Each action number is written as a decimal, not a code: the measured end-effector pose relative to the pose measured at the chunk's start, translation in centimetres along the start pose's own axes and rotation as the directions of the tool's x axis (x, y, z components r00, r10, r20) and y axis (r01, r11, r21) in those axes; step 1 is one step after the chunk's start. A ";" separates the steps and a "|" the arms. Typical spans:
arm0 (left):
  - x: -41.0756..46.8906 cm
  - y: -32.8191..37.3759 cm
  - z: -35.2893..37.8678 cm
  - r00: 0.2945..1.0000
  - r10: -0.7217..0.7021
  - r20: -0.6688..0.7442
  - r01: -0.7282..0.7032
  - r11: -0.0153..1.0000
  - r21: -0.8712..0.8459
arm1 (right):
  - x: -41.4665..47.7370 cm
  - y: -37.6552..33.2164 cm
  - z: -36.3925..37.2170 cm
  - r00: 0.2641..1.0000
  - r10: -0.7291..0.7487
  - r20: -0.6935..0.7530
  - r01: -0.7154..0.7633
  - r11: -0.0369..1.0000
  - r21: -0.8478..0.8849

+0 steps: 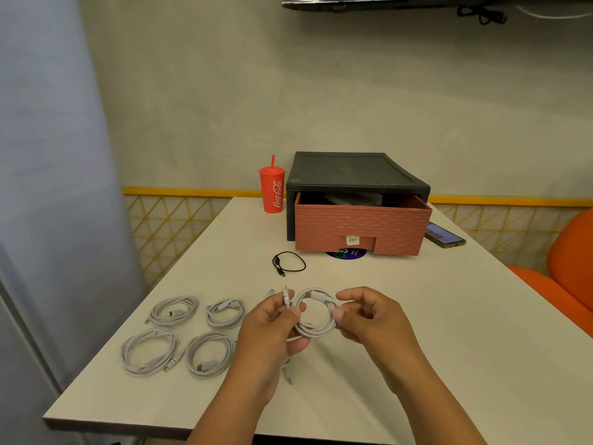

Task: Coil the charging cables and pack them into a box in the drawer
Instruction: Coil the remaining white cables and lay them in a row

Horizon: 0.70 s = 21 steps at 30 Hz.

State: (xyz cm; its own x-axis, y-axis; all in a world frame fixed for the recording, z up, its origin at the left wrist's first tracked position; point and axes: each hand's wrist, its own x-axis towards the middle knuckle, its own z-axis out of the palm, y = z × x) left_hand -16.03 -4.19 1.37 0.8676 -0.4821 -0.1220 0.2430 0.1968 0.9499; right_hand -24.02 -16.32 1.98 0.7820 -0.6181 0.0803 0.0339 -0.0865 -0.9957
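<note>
I am holding one white cable (316, 316) between both hands, above the table (449, 332). My left hand (269, 326) is curling round the loop's left side, thumb pressing the strands together. My right hand (375, 319) is pinching the opposite side between thumb and forefinger, its other fingers loosely bent. I am gripping at two opposite places, I judge, so that the turns are not springing apart while I am finishing the coil.

The loop is nearly round, so it is showing hardly any long axis, and its open face is tilting up towards me. One plug end (285, 293) is sticking up past my left thumb, pointing away from me towards the drawer (362, 226). A loose tail (288, 377) is hanging below my left palm, so I am judging this coil not quite done.

Just left of my left hand, four coiled white cables (173, 309) are lying flat in two rows, seemingly waiting to be packed together. Beyond my grip a small black cable (288, 262) is resting loosely looped. Further on, the drawer is standing pulled open, with a grey box (353, 199) partly showing inside, ready to be loaded.
</note>
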 end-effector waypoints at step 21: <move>-0.7 0.7 0.6 0.839 -0.325 0.436 0.529 0.673 -0.517 | -0.4 1.3 1.9 0.995 0.072 -0.069 0.004 0.662 0.749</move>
State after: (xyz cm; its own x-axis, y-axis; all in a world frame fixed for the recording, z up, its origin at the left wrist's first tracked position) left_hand -16.75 -4.25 2.27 0.4597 -0.8409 -0.2857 0.8470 0.3185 0.4256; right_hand -23.11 -14.67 0.59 0.7376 -0.6751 0.0119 0.4922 0.5256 -0.6939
